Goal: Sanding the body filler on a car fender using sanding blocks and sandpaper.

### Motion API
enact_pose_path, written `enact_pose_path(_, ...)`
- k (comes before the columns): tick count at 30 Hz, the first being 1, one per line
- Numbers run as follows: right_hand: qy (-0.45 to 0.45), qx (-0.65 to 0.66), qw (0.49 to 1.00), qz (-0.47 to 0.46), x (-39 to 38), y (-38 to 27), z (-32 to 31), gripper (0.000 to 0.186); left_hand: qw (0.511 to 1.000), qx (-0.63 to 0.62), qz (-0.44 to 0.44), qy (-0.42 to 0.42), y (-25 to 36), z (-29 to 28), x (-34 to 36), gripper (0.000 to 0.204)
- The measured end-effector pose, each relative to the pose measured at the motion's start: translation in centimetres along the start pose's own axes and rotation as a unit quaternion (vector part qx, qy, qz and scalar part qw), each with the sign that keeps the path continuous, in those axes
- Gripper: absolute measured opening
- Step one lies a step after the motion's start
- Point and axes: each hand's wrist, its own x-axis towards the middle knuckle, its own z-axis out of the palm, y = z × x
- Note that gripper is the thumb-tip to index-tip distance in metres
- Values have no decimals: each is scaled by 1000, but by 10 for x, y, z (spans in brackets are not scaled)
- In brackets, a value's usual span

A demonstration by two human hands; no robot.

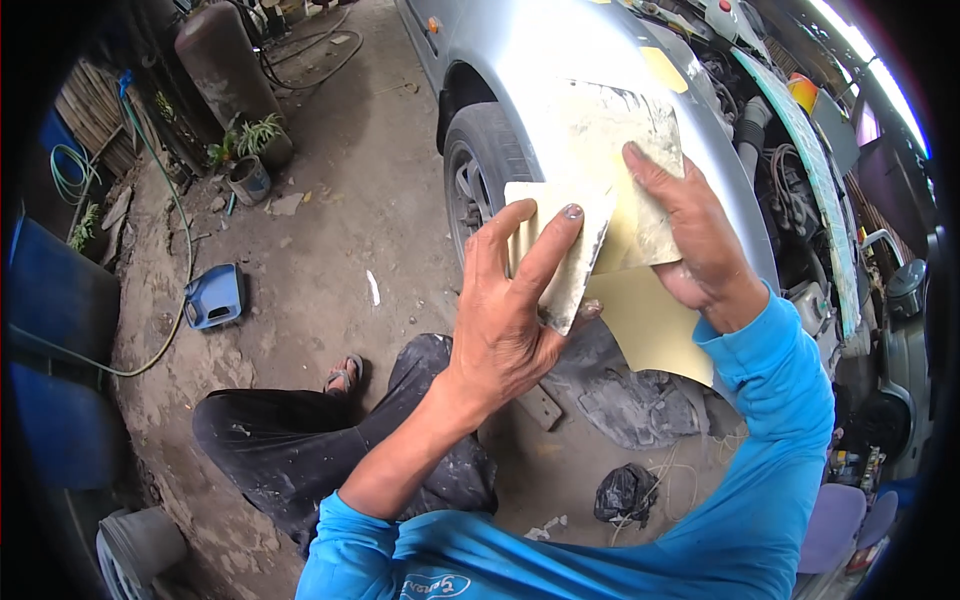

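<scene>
My left hand (495,320) grips a small cream-coloured putty spreader (577,257), fingers on its face and thumb behind it. Dark residue lines the spreader's edge. In my right hand (705,235) is a larger, flat cream mixing board (635,225), thumb on top and fingers underneath. Grey and dark smears mark the board, with pale yellow putty on its surface. Spreader and board meet or overlap at the board's left side; I cannot tell whether they touch. Both are held in front of the silver car fender (510,50), which has yellow patches (655,330) around the board.
The car's front wheel (485,170) stands left of the board, and the exposed engine bay (780,170) lies right. On the ground are a blue plastic tray (214,297), a hose (180,310) and a black plastic bag (625,493). Potted plants (250,180) stand far left.
</scene>
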Motion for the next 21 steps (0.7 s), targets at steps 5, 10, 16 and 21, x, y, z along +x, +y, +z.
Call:
enact_pose_path(5, 25, -17, 999, -14, -6, 4, 12, 37, 997, 26, 63, 36, -16, -1, -3, 64)
enact_pose_path(10, 27, -36, 999, -31, -1, 11, 6, 36, 988, 143, 52, -5, -38, -29, -17, 55)
enact_pose_path(16, 22, -188, 974, -125, 0, 2, 2, 30, 974, 226, 21, -25, -4, -52, 7, 54)
enact_pose_path(21, 82, -445, 842, -294, 5, 0, -14, 29, 950, 260, 9, -173, -1, -36, -6, 60)
